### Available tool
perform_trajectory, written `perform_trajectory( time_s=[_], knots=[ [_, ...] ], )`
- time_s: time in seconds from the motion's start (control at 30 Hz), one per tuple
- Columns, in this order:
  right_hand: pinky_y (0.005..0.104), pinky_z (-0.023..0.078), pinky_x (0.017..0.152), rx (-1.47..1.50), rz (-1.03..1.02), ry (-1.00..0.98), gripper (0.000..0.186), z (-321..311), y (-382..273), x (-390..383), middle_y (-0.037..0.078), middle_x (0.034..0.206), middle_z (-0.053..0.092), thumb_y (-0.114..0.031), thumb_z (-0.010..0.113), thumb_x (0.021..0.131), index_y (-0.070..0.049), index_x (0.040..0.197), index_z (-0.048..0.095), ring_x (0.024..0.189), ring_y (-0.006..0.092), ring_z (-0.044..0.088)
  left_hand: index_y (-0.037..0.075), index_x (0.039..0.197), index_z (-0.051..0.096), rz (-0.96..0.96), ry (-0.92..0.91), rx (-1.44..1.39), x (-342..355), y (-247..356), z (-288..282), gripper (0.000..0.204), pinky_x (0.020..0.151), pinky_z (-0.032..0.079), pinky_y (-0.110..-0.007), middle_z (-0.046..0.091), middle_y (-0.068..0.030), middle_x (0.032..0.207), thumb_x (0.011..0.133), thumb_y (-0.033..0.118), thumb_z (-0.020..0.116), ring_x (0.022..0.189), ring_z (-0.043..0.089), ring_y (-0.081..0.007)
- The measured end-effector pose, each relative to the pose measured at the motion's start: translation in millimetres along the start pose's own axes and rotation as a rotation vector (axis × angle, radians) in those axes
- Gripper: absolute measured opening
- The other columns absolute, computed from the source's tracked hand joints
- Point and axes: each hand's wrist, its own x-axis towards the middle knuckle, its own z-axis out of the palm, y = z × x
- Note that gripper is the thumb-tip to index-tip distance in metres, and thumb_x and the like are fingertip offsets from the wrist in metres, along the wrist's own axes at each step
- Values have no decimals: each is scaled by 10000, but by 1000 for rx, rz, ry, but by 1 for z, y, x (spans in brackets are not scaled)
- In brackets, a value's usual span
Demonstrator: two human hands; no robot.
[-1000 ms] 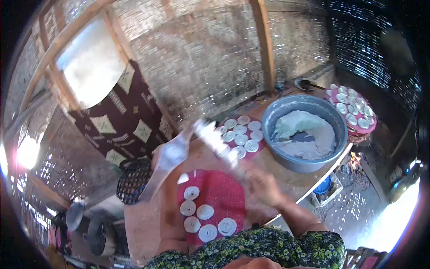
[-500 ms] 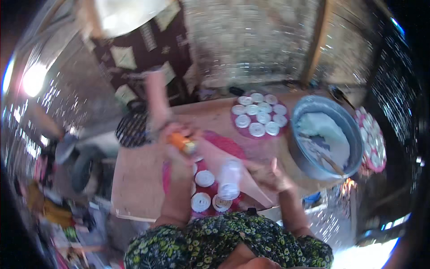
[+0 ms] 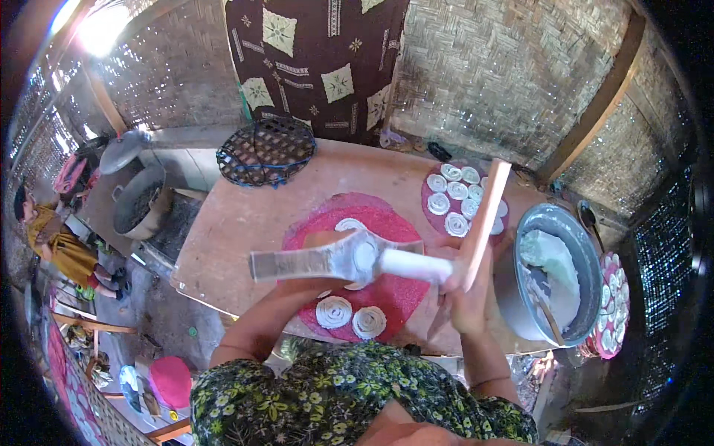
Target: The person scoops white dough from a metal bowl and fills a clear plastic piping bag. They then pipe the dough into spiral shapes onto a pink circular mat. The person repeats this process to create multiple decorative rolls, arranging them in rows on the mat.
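a wooden press (image 3: 363, 254) is raised crosswise over a pink mat (image 3: 401, 297) on the desk (image 3: 212, 256), its paddle-like end pointing left and a white cylinder (image 3: 416, 265) joining it to a tilted wooden bar (image 3: 489, 219) at right. the left hand (image 3: 327, 238) is mostly hidden behind the press; i cannot tell how its fingers are set. the right hand (image 3: 468, 308) is at the lower end of the bar, but whether it is clenched round the wood i cannot tell. white coils (image 3: 334, 312) lie on the mat, some partly covered by the press. farther back is a round mat of similar coils (image 3: 457, 191); to the right, a grey basin (image 3: 513, 316) holds white dough (image 3: 561, 260) and a stick (image 3: 550, 316).
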Motion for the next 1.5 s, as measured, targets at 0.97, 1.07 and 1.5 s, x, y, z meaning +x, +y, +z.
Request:
perform_trajectory(
  time_s=[0.97, 1.07, 1.5],
  knots=[
    [363, 507, 775, -392, 120, -127, 1299, 30, -26, -116, 117, 923, 622, -725, 764, 466, 75, 1357, 263, 855, 234, 639, 79, 872, 682, 202, -773, -409, -31, 71, -27, 345, 671, 499, -459, 654, -195, 825, 591, 271, 735, 779, 636, -379],
    [389, 493, 825, -322, 115, -87, 1305, 37, -23, -120, 145, 1060, 571, -719, 763, 476, 41, 1389, 223, 901, 251, 634, 80, 854, 661, 327, -786, -418, -29, 63, -14, 317, 627, 491, -457, 633, -192, 789, 613, 273, 734, 727, 622, -382],
    [418, 454, 907, 572, 180, 334, 1296, 14, 129, -116, 208, 1297, 451, -668, 769, 536, 21, 1431, 135, 1018, 289, 595, 44, 1107, 607, 551, -245, -422, 30, 22, -71, 473, 813, 487, -410, 636, -179, 1032, 706, 259, 734, 958, 605, -350]
  ],
)
